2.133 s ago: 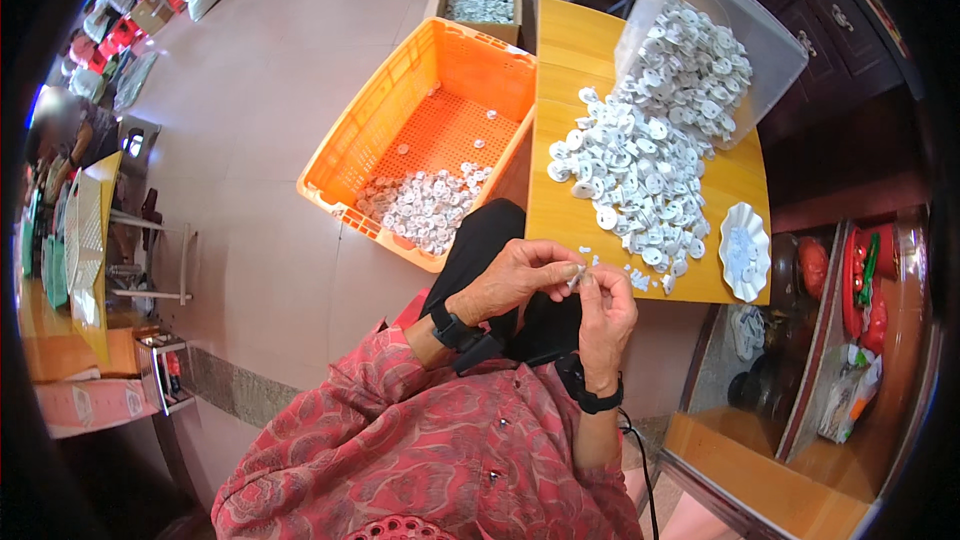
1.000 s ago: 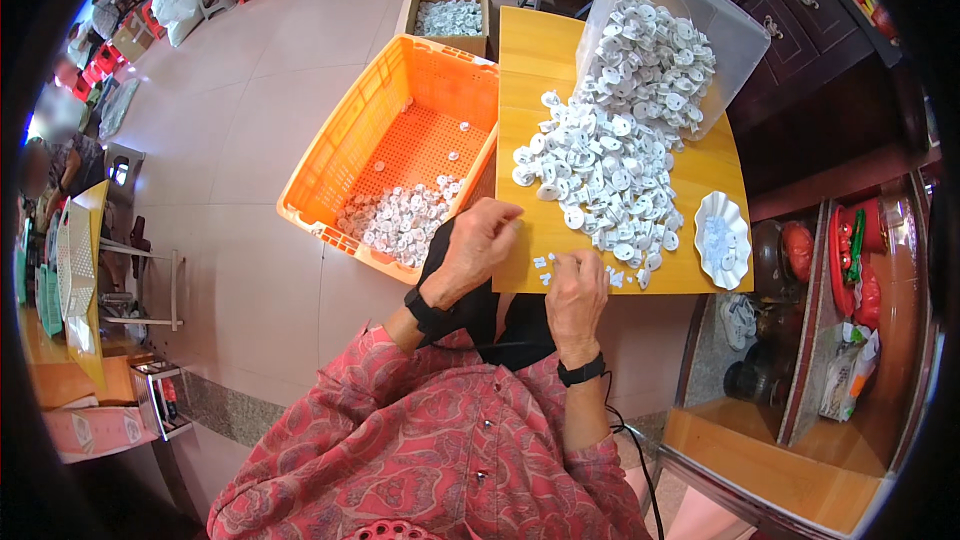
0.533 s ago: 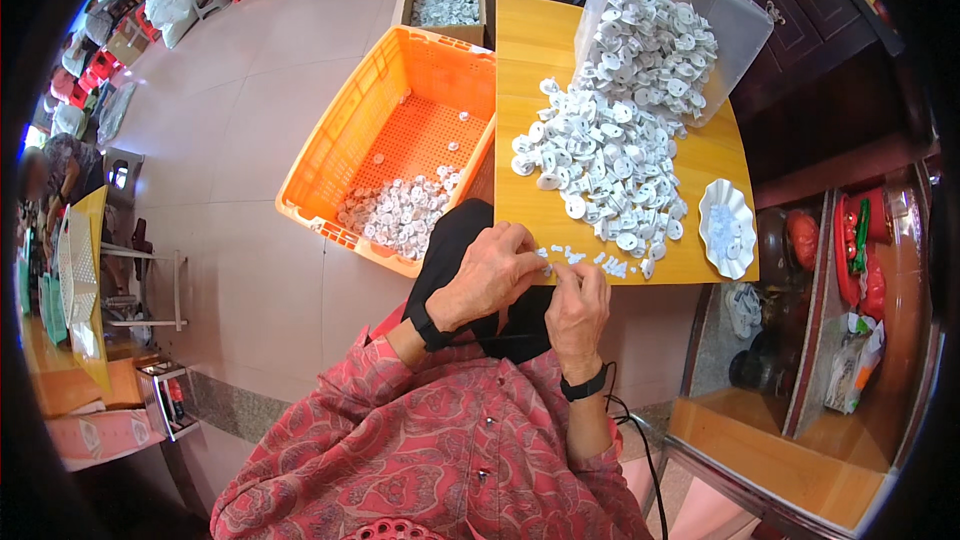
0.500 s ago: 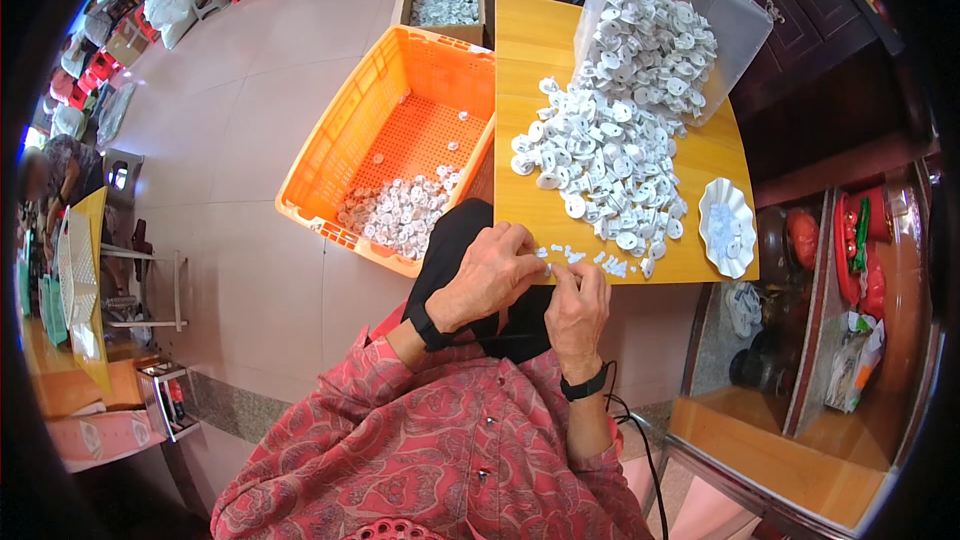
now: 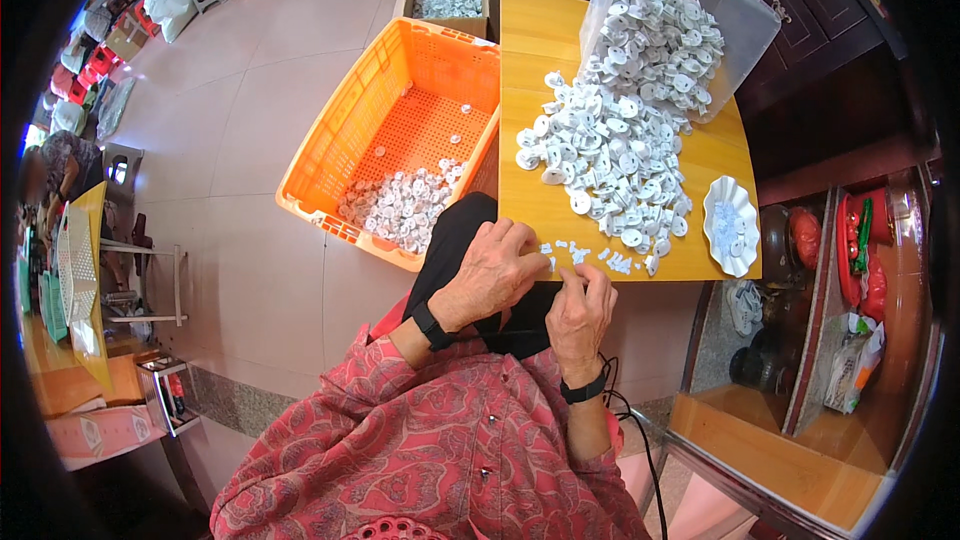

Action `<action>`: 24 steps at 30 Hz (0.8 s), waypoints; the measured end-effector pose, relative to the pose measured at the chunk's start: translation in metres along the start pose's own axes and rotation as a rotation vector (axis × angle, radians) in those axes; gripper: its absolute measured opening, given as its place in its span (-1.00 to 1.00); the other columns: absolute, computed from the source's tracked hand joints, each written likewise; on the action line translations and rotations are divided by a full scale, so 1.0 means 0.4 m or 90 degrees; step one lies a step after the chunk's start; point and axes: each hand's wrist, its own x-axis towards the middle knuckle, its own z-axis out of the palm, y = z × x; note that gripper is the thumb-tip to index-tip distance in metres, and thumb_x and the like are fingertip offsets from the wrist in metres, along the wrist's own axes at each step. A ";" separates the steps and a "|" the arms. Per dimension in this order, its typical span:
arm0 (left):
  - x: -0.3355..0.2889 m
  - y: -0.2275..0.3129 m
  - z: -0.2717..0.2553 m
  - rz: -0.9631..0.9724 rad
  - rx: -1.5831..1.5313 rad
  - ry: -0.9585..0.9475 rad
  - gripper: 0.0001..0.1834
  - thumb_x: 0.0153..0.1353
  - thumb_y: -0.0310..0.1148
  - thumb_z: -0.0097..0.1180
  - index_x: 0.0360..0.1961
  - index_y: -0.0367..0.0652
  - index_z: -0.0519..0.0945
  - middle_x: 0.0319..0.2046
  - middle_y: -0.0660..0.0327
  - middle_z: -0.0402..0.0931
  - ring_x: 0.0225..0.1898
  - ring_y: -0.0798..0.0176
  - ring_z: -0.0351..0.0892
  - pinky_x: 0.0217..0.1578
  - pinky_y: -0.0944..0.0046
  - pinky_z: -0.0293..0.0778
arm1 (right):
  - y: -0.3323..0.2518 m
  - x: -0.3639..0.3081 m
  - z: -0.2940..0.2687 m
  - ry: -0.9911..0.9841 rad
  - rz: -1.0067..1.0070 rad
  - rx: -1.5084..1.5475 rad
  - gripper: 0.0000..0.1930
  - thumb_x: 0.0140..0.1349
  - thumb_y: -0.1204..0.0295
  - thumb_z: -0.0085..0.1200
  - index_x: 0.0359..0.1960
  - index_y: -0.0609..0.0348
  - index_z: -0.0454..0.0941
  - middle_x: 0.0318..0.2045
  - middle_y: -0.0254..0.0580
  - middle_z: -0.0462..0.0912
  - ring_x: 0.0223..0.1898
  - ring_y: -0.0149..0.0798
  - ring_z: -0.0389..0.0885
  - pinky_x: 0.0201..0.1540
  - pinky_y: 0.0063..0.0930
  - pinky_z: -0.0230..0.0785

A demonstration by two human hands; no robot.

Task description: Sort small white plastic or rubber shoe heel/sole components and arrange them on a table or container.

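Observation:
My left hand (image 5: 488, 272) and my right hand (image 5: 580, 318) are close together at the front edge of the yellow table (image 5: 521, 215). The fingers of both are curled into a pinch. Whatever sits between the fingertips is too small and hidden to make out. Just beyond my fingertips, small clear plastic pieces (image 5: 619, 262) lie scattered along the table edge. Behind them spreads a heap of white plastic parts (image 5: 620, 165) with round discs. The heap spills from a tipped translucent bin (image 5: 745, 40). To its right, a white fluted dish (image 5: 719, 192) holds more small clear pieces.
An orange plastic crate (image 5: 312, 165) stands left of the table, with white parts gathered at its near end. Behind it is a cardboard box (image 5: 405, 2) of similar parts. Dark drawers (image 5: 790, 0) and an open shelf cabinet (image 5: 815, 340) are on the right. A black cable (image 5: 655, 470) hangs near my right forearm.
The view has shifted slightly. My hands stay near the table edge, with the fingertips slightly farther apart than before. The heap, crate and dish look the same.

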 end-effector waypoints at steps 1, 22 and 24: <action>-0.002 -0.002 0.002 -0.004 -0.001 0.001 -0.81 -0.03 -0.39 0.32 -0.31 0.00 0.72 -0.26 0.22 0.47 -0.21 0.12 0.44 -0.20 0.16 0.33 | 0.000 -0.001 0.001 0.002 0.007 0.002 -0.68 0.06 0.65 0.12 -0.09 0.25 0.62 -0.16 -0.10 0.49 -0.08 -0.06 0.51 -0.02 -0.17 0.31; 0.016 -0.023 0.014 -0.056 -0.113 0.095 -0.83 0.01 -0.50 0.29 -0.31 -0.18 0.67 -0.24 0.12 0.52 -0.24 0.03 0.54 -0.23 0.10 0.48 | 0.006 0.001 0.000 0.054 0.022 0.117 -0.88 0.17 0.59 0.20 -0.27 0.20 0.57 -0.30 -0.12 0.55 -0.24 -0.06 0.54 -0.17 -0.21 0.38; 0.034 -0.024 0.016 -0.064 -0.120 0.087 -0.82 0.04 -0.49 0.28 -0.27 -0.20 0.66 -0.24 0.10 0.52 -0.24 0.01 0.55 -0.23 0.09 0.50 | 0.013 -0.004 0.007 0.064 0.091 0.205 -0.91 0.22 0.58 0.17 -0.26 0.22 0.55 -0.31 -0.16 0.56 -0.28 -0.15 0.55 -0.21 -0.28 0.40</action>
